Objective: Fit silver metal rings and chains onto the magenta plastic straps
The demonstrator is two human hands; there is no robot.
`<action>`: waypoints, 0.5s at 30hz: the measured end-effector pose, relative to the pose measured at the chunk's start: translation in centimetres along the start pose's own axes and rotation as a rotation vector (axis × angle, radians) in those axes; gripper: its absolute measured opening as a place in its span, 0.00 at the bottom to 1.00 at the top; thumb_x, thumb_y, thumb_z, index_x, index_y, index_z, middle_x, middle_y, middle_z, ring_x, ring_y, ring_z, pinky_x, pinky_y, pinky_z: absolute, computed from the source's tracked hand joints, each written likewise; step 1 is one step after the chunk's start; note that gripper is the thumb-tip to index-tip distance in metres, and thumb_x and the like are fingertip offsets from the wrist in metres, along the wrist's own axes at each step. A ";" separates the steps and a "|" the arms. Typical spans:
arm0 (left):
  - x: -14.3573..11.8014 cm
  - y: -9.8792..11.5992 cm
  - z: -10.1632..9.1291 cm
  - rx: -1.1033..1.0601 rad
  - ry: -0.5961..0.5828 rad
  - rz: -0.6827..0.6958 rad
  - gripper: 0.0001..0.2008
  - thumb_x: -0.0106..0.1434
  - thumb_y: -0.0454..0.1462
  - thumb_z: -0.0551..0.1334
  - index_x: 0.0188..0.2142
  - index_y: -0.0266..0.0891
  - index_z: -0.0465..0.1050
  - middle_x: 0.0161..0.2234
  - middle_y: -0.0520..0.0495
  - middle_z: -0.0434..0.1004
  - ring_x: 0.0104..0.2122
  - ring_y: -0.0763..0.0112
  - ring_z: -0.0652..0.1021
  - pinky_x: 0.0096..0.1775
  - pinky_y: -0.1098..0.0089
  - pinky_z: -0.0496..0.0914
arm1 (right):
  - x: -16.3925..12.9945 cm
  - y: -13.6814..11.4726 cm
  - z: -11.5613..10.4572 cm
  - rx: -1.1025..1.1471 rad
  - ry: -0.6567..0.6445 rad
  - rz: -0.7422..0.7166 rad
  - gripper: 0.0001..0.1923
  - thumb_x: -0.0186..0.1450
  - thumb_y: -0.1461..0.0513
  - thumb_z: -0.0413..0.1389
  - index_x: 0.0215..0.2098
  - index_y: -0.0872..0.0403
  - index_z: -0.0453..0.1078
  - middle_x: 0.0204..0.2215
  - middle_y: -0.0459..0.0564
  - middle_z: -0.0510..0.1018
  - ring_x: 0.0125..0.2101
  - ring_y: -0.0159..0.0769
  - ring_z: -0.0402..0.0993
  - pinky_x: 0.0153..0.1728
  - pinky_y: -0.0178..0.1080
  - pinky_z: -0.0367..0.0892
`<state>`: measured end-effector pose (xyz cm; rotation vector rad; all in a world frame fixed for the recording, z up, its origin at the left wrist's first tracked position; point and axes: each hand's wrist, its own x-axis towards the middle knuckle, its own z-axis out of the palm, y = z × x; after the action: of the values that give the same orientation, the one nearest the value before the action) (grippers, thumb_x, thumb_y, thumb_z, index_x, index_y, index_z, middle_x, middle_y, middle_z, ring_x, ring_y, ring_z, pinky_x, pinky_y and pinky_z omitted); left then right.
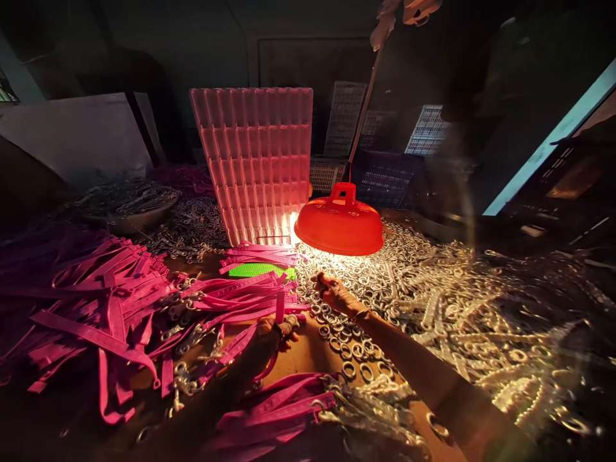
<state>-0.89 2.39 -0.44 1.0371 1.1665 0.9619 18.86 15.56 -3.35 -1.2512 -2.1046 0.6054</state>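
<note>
My left hand is closed round a pink strap, whose end stands up above the fingers. Metal hardware shows at the fingertips of that hand. Over the heap of metal rings, my right hand has its fingers drawn together. Whatever they may hold is too small to make out. Just behind the left hand lie more pink straps, partly over a bright green perforated piece. In front, another bundle of pink straps has metal chains attached.
A red lamp hangs low over the rings. Behind it leans a ribbed translucent panel. Large piles of pink straps lie at the left, and metal chains cover the right. A filled basin and crates stand farther back.
</note>
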 end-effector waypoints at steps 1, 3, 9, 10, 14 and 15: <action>-0.1 0.3 0.1 0.023 0.009 0.012 0.23 0.50 0.53 0.63 0.28 0.33 0.74 0.23 0.47 0.74 0.21 0.76 0.67 0.28 0.72 0.61 | -0.9 -0.4 0.0 0.051 -0.024 0.005 0.12 0.67 0.61 0.48 0.37 0.59 0.71 0.26 0.45 0.73 0.25 0.29 0.67 0.26 0.32 0.64; -0.1 0.5 0.4 0.066 0.027 0.043 0.22 0.51 0.52 0.62 0.26 0.32 0.74 0.22 0.48 0.72 0.21 0.76 0.66 0.27 0.72 0.60 | -2.6 -1.1 0.1 0.179 -0.088 0.018 0.11 0.64 0.62 0.49 0.37 0.58 0.71 0.26 0.47 0.74 0.25 0.29 0.67 0.25 0.32 0.64; 0.5 0.3 1.0 0.105 0.046 0.094 0.18 0.57 0.49 0.61 0.34 0.34 0.72 0.24 0.48 0.74 0.22 0.74 0.68 0.27 0.72 0.63 | -5.6 -3.1 0.7 0.474 -0.251 0.134 0.16 0.64 0.53 0.49 0.37 0.56 0.69 0.26 0.49 0.77 0.20 0.29 0.68 0.19 0.30 0.61; 0.6 0.4 1.1 0.112 0.029 0.081 0.17 0.57 0.48 0.62 0.34 0.35 0.73 0.24 0.48 0.75 0.22 0.74 0.68 0.26 0.72 0.64 | -5.7 -3.3 0.9 0.543 -0.272 0.173 0.18 0.65 0.50 0.48 0.39 0.56 0.69 0.25 0.49 0.77 0.20 0.29 0.68 0.19 0.30 0.61; 0.7 0.8 0.8 0.119 -0.035 0.076 0.12 0.56 0.45 0.64 0.27 0.38 0.74 0.19 0.48 0.73 0.22 0.70 0.71 0.26 0.71 0.65 | -5.5 -3.8 1.7 0.797 -0.340 0.277 0.23 0.65 0.46 0.47 0.40 0.56 0.67 0.23 0.48 0.76 0.18 0.28 0.67 0.18 0.30 0.62; 0.5 0.8 0.5 0.113 -0.042 0.089 0.12 0.56 0.44 0.64 0.26 0.38 0.74 0.18 0.49 0.72 0.22 0.70 0.71 0.26 0.71 0.65 | -5.4 -3.9 1.8 0.825 -0.341 0.277 0.21 0.63 0.47 0.50 0.39 0.56 0.67 0.23 0.48 0.76 0.18 0.28 0.68 0.19 0.30 0.62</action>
<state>-0.34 3.04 0.27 1.2031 1.1585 0.9478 17.19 8.81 -3.51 -0.9809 -1.6089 1.6959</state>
